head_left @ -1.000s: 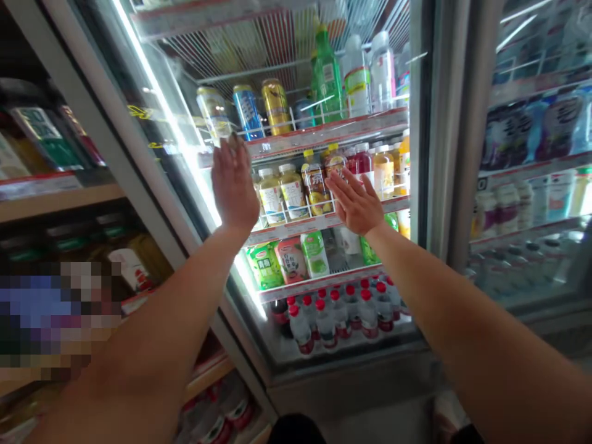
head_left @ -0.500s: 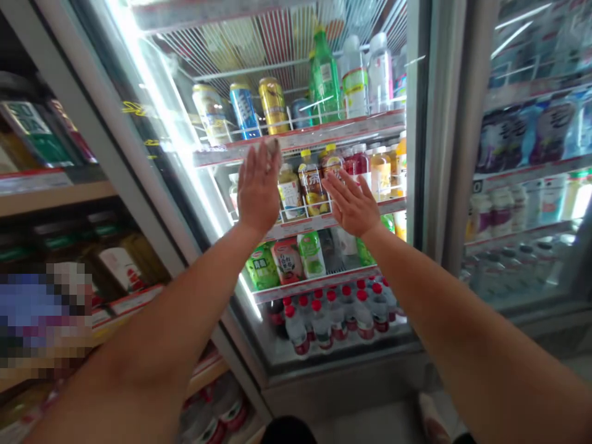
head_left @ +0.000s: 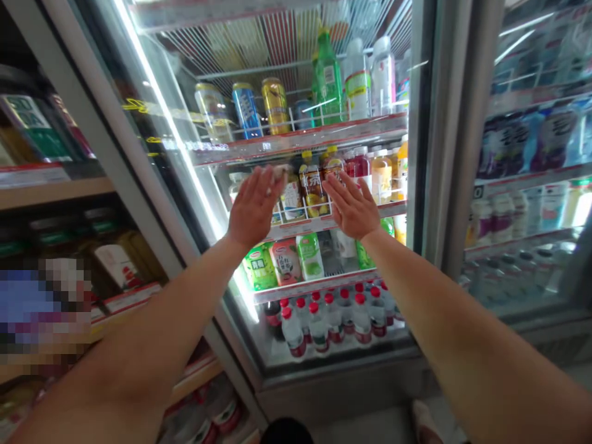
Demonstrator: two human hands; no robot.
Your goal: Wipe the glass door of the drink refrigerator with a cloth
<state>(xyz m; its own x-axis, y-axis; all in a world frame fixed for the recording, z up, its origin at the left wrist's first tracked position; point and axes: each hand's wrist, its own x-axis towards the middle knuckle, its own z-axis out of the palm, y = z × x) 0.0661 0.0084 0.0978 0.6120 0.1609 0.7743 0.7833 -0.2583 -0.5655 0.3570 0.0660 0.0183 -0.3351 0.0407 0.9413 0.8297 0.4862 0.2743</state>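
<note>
My left hand (head_left: 253,208) lies flat and tilted against the glass front of a lit drinks fridge. A small pale, crumpled cloth-like piece (head_left: 282,170) shows beside its fingertips, pressed under them; most of it is hidden and blurred. My right hand (head_left: 352,206) rests spread on the same pane, holding nothing. Behind the glass, between the hands, stand brown tea bottles with yellow caps (head_left: 313,185). Cans, including a gold can (head_left: 274,106), fill the shelf above. Green and pink drink packs, such as the pink pack (head_left: 285,262), sit below.
Several red-capped bottles (head_left: 319,327) stand at the fridge bottom. Left is an open shelf with dark bottles (head_left: 115,259). A metal door frame (head_left: 456,154) divides this fridge from another on the right. A foot (head_left: 425,422) shows on the floor.
My left hand has slid down and slightly left over the glass, and the pale piece has moved down with it. My right hand stays in nearly the same place.
</note>
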